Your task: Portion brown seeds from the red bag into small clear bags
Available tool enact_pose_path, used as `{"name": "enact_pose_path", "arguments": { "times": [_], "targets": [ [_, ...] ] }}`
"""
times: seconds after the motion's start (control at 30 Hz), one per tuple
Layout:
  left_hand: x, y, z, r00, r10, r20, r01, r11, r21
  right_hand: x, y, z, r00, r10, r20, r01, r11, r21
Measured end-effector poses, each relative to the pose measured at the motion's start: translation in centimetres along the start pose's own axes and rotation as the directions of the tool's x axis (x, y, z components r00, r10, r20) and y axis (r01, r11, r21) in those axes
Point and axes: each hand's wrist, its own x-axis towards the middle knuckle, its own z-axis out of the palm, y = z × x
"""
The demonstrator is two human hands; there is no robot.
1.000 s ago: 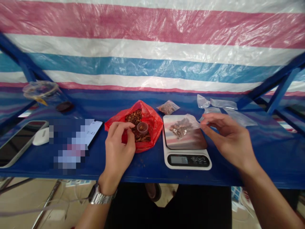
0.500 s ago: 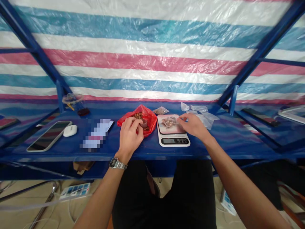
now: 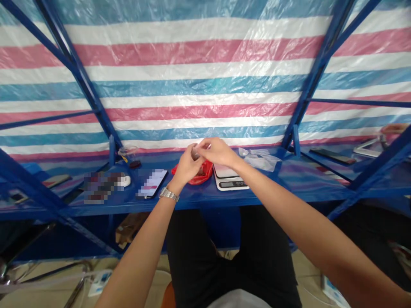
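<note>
Both my hands meet above a red plastic bag [image 3: 201,177] on the blue table. My left hand [image 3: 188,166] is closed around a small clear plastic bag [image 3: 194,153] with something brownish in it, blurred and partly hidden by the fingers. My right hand [image 3: 217,150] pinches at the top of that small bag. Just right of the red bag stands a white digital kitchen scale [image 3: 233,184], partly covered by my right forearm. No bag shows on the visible part of its pan. The red bag's contents are mostly hidden under my hands.
To the left lie a phone with a lit screen [image 3: 156,182] and a white earbud case [image 3: 124,181]. A clear cup [image 3: 130,156] with dark liquid stands behind them. Empty clear bags [image 3: 261,160] lie right of the scale. Blue metal frame bars [image 3: 308,81] rise at both sides.
My right hand has moved left from the scale pan, and the small bag is gone from there. My left hand has risen out of the red bag to meet it. The view has shifted.
</note>
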Motion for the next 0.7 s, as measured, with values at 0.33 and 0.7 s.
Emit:
{"name": "enact_pose_path", "arguments": {
  "times": [0.33,0.7],
  "targets": [
    [-2.6,-8.0,-2.3,0.914,-0.164,-0.372,0.181,0.983,0.011,-1.1,4.7,4.4,0.962,0.169,0.214,-0.031,0.848,-0.529],
    [-3.8,-8.8,-1.1,0.961,-0.148,-0.235,0.147,0.989,-0.021,-1.3,6.7,7.4,0.985,0.142,0.096,-0.096,0.922,-0.375]
  ]
}}
